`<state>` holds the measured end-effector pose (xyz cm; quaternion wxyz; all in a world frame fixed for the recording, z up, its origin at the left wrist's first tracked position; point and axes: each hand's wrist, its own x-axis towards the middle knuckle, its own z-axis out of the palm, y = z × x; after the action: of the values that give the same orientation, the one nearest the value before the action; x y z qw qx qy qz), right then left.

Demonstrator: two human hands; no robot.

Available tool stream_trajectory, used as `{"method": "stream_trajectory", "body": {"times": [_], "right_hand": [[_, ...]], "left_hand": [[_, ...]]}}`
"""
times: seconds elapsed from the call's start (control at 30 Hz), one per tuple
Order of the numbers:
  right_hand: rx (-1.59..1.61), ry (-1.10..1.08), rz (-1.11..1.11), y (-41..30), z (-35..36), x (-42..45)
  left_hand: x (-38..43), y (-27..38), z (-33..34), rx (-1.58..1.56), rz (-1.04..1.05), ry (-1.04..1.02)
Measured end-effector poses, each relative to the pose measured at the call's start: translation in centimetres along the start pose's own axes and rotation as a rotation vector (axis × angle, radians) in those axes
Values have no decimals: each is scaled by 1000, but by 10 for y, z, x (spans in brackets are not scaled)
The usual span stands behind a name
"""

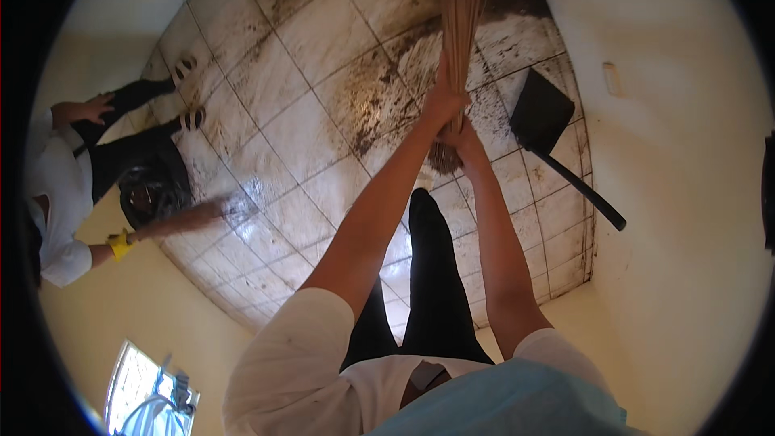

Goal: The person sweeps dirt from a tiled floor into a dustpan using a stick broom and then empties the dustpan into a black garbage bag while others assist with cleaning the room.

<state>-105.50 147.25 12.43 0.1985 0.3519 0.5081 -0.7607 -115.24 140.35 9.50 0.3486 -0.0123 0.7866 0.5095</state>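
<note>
Both my hands grip a stick broom (pixel 463 24) made of thin brown bristles, held in front of me above the tiled floor (pixel 296 91). My left hand (pixel 444 103) is closed round the bundle, slightly farther from my body. Just below it, my right hand (pixel 465 140) clasps the bundle near its thick butt end. The long end of the bristles reaches away to the top of the view, over dark wet dirt. Mud smears (pixel 369 103) spread across the tiles left of my hands. To the right, a black long-handled dustpan (pixel 543 110) lies on the floor.
At the left a co-worker (pixel 66 181) in a yellow glove holds another broom (pixel 187 218) low over wet tiles, beside a black bag or bucket (pixel 145 191). A pale wall or panel (pixel 666 133) bounds the right side. A bright window (pixel 145 393) is at lower left.
</note>
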Motion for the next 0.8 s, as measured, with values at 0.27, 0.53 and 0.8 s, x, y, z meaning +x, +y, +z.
{"method": "stream_trajectory", "body": {"times": [0.27, 0.53, 0.8], "right_hand": [[-48, 133, -92, -12, 13, -102], [420, 273, 148, 126, 85, -341], [398, 582, 303, 283, 197, -492]], "left_hand": [[-156, -17, -46, -19, 310, -405], [-306, -140, -224, 373, 5, -576], [-395, -226, -368, 721, -69, -469]]}}
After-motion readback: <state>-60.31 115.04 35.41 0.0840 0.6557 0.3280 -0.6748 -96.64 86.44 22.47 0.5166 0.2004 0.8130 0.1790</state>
